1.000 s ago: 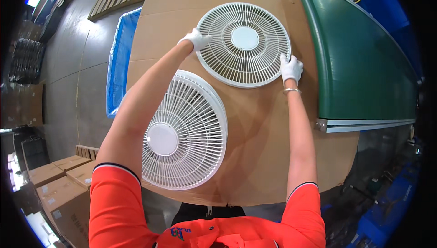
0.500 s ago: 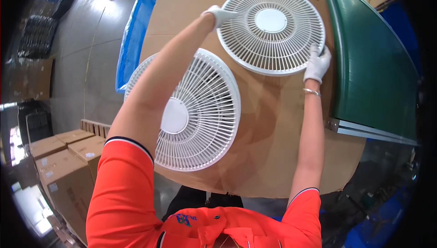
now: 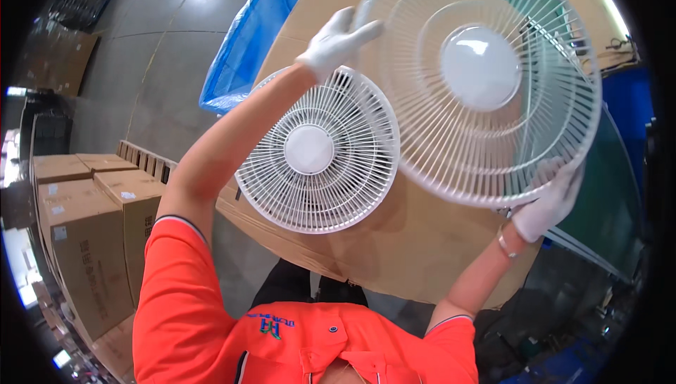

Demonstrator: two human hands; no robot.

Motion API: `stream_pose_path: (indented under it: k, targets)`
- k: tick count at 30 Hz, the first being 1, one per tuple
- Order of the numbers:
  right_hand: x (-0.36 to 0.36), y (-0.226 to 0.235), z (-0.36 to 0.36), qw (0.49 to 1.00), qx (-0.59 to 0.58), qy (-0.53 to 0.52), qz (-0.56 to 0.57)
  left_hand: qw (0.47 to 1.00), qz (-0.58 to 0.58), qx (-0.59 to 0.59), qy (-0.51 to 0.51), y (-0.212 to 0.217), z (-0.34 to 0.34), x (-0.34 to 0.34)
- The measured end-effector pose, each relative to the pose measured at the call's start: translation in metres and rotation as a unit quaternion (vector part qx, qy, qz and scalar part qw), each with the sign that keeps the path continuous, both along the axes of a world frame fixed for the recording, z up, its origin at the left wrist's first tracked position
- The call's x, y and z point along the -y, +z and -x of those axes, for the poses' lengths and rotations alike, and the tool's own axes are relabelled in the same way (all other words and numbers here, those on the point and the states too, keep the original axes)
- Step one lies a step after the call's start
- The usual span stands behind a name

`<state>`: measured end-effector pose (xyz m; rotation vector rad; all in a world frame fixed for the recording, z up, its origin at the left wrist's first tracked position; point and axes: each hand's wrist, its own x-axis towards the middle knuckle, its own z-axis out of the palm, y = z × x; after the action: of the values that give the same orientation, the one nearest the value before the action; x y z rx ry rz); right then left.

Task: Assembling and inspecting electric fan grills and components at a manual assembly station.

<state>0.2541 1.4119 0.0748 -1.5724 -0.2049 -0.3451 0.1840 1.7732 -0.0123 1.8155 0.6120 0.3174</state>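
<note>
White grille [image 3: 481,67] | left fingers [image 3: 370,32], right fingers [image 3: 572,181] grasping it | blue-green shirt logo [image 3: 270,327] | carton lettering [image 3: 89,268]

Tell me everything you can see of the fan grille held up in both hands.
The raised fan grille is round, white and apparently plastic: thin ribs radiate from a smooth, glossy central disc, crossed by rings, inside an outer rim. It is held above the cardboard sheet, partly blurred, its top edge cut off by the picture. The left hand holds its left edge, the right hand its lower right. Its exact tilt is unclear.
</note>
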Motion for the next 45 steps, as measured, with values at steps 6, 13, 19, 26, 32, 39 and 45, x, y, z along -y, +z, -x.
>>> stream_pose_path:
  k: [6,13,19,26,32,39,45]
  targets:
    - [-0.039,-0.068,0.094,0.964,-0.23,0.131,-0.019,0.98,0.105,0.006,0.17,0.005,0.212,0.023]
    - [-0.077,-0.171,0.114,0.943,-0.226,0.242,0.032,0.931,-0.073,-0.168,0.315,-0.063,0.294,0.037]
    - [-0.075,-0.241,0.075,0.935,-0.249,0.253,0.014,0.936,0.01,-0.028,0.35,-0.128,0.309,0.016]
    - [-0.091,-0.247,0.078,0.764,-0.479,0.408,-0.146,0.811,0.514,0.148,0.237,-0.156,0.316,-0.003]
    - [-0.105,-0.218,0.121,0.809,-0.415,0.395,-0.133,0.778,0.557,0.168,0.235,-0.135,0.331,-0.004]
    - [-0.178,-0.191,0.235,0.805,-0.43,0.373,-0.168,0.741,0.609,0.198,0.2,-0.123,0.447,-0.077]
    - [-0.284,-0.154,0.34,0.806,-0.444,0.346,-0.184,0.721,0.626,0.231,0.187,-0.087,0.556,-0.176]
